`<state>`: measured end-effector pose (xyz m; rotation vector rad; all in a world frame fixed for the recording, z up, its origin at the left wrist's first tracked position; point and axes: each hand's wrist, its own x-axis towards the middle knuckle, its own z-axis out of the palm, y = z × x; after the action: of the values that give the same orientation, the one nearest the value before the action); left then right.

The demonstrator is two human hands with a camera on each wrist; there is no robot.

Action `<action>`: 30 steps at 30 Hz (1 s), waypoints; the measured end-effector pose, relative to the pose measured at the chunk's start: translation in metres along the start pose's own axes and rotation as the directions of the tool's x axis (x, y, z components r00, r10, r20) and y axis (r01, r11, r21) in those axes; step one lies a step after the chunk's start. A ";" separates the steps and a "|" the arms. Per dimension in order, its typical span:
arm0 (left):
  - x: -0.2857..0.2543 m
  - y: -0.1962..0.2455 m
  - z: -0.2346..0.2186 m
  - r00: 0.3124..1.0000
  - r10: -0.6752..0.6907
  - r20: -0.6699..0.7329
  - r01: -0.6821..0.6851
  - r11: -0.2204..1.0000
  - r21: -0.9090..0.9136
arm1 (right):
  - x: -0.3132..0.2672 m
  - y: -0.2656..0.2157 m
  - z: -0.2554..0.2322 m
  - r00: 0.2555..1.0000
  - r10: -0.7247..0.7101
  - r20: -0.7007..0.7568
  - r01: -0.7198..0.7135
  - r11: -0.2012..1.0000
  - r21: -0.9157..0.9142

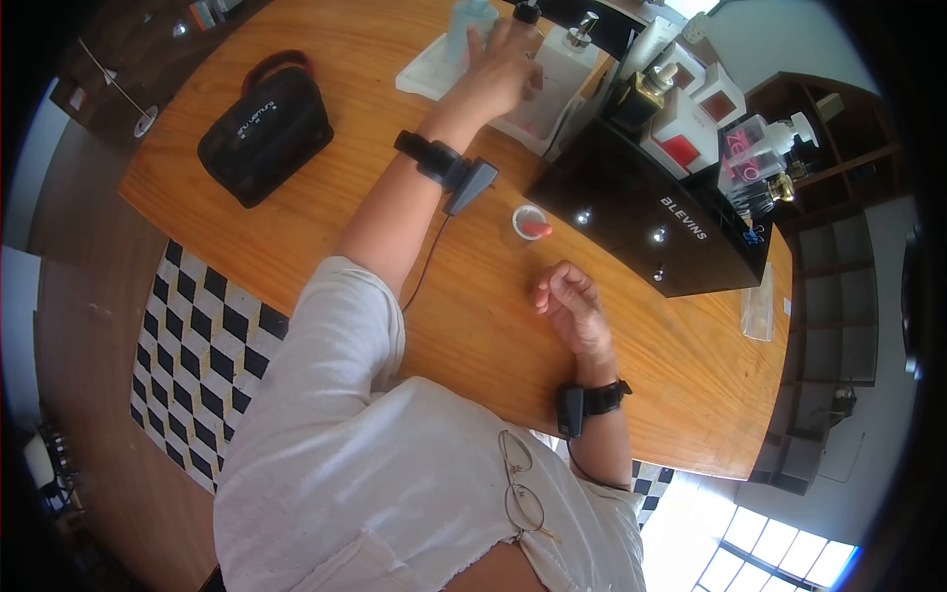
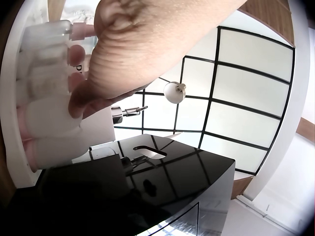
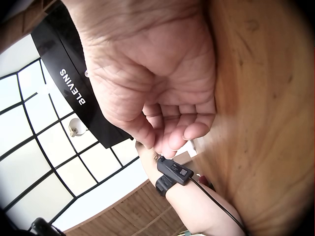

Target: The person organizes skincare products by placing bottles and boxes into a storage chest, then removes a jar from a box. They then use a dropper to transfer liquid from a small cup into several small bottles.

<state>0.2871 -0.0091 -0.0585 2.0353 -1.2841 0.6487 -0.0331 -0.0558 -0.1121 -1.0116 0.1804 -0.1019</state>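
Observation:
My left hand (image 1: 503,74) reaches over a white tray (image 1: 419,79) at the far edge of the table. Its fingers are around a black bottle top (image 1: 527,13), partly hidden by the hand, so I cannot tell whether they grip it. Small frosted bottles with pink caps (image 2: 56,125) stand in a row beside this hand in the left wrist view, the thumb right at one. My right hand (image 1: 574,308) rests on the wooden table with loosely curled fingers and nothing in them. Beyond it lies a small round white dish (image 1: 518,214) with a reddish-pink piece (image 1: 536,229).
A black BLEVINS box (image 1: 631,212) with knobs stands at the right, carrying boxes and pump bottles (image 1: 755,148). A white pump dispenser (image 1: 557,74) is beside my left hand. A black pouch (image 1: 266,133) lies at the left, a clear plastic case (image 1: 758,311) at the right.

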 end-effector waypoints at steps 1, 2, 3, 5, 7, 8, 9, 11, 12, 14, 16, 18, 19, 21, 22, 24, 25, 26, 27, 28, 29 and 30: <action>0.000 0.000 -0.001 1.000 -0.002 0.004 0.002 1.000 0.006 | 0.000 0.000 0.000 1.000 0.001 0.001 -0.001 1.000 0.000; 0.000 0.001 -0.002 1.000 0.000 0.012 0.000 1.000 0.009 | 0.000 0.000 0.000 1.000 0.002 0.000 -0.002 1.000 -0.001; 0.000 0.001 -0.004 1.000 0.001 0.019 -0.001 1.000 0.013 | 0.000 -0.001 0.001 1.000 0.003 0.000 -0.003 1.000 -0.002; 0.002 -0.005 0.002 1.000 -0.014 -0.001 0.014 1.000 0.022 | 0.000 -0.001 0.001 1.000 0.005 -0.001 -0.005 1.000 -0.004; 0.006 -0.021 0.023 0.997 -0.044 -0.055 0.046 0.998 0.032 | 0.000 -0.001 0.000 1.000 0.005 -0.001 -0.005 1.000 -0.006; 0.008 -0.016 0.008 0.998 -0.066 -0.005 0.066 0.997 0.029 | 0.000 -0.001 0.000 1.000 0.004 0.000 -0.004 1.000 -0.008; 0.010 -0.008 -0.020 0.995 -0.088 0.045 0.087 0.996 0.026 | 0.000 -0.001 0.000 1.000 0.004 0.000 -0.004 1.000 -0.010; 0.010 -0.009 -0.037 0.991 -0.106 0.077 0.107 0.994 -0.008 | 0.000 -0.001 0.000 1.000 0.004 0.002 -0.004 1.000 -0.011; 0.010 -0.015 -0.036 0.993 -0.104 0.060 0.106 0.993 -0.041 | 0.000 0.000 0.000 1.000 0.004 0.002 -0.004 1.000 -0.010; 0.009 -0.018 -0.038 0.992 -0.115 0.055 0.119 0.991 -0.068 | 0.000 0.000 0.000 1.000 0.003 0.006 -0.003 1.000 -0.010; 0.009 -0.016 -0.045 0.987 -0.142 0.082 0.147 0.988 -0.054 | 0.000 -0.001 0.000 1.000 0.001 0.010 -0.001 1.000 -0.010; 0.008 -0.016 -0.040 0.982 -0.173 0.081 0.177 0.983 -0.054 | 0.000 0.000 0.000 1.000 0.002 0.007 -0.002 1.000 -0.012; 0.007 -0.016 -0.036 0.979 -0.188 0.081 0.192 0.980 -0.053 | 0.000 0.000 -0.001 1.000 0.002 0.005 -0.002 1.000 -0.012; 0.005 -0.026 -0.020 0.992 -0.124 0.018 0.124 0.991 -0.042 | 0.000 -0.001 0.000 1.000 0.006 0.004 -0.006 1.000 -0.005; 0.005 -0.031 -0.012 0.996 -0.091 -0.013 0.090 0.995 -0.034 | 0.000 -0.001 0.000 1.000 0.008 0.003 -0.008 1.000 -0.001; 0.004 -0.022 -0.021 0.991 -0.126 0.037 0.127 0.991 -0.042 | -0.001 0.000 -0.001 1.000 0.008 -0.002 -0.008 1.000 0.001; 0.004 -0.018 -0.025 0.988 -0.142 0.063 0.145 0.988 -0.044 | -0.001 0.000 -0.001 1.000 0.007 -0.005 -0.007 1.000 0.003; 0.006 -0.018 -0.025 0.989 -0.132 0.063 0.136 0.989 -0.055 | -0.001 0.000 -0.001 1.000 0.008 -0.007 -0.008 1.000 0.001; 0.007 -0.018 -0.025 0.991 -0.122 0.062 0.126 0.990 -0.065 | -0.001 0.000 -0.001 1.000 0.008 -0.008 -0.008 1.000 -0.001; 0.009 -0.018 -0.025 0.992 -0.111 0.062 0.115 0.990 -0.075 | -0.001 0.000 -0.001 1.000 0.008 -0.010 -0.008 1.000 -0.002; 0.009 -0.017 -0.025 0.997 -0.069 0.044 0.072 0.995 -0.070 | -0.001 0.000 -0.001 1.000 0.007 -0.008 -0.007 1.000 -0.003; 0.010 -0.016 -0.025 0.999 -0.028 0.025 0.029 0.998 -0.064 | -0.001 0.000 0.000 1.000 0.007 -0.006 -0.007 1.000 -0.005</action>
<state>0.3037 0.0087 -0.0385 2.0111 -1.2715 0.5643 -0.0338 -0.0562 -0.1122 -1.0154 0.1897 -0.0985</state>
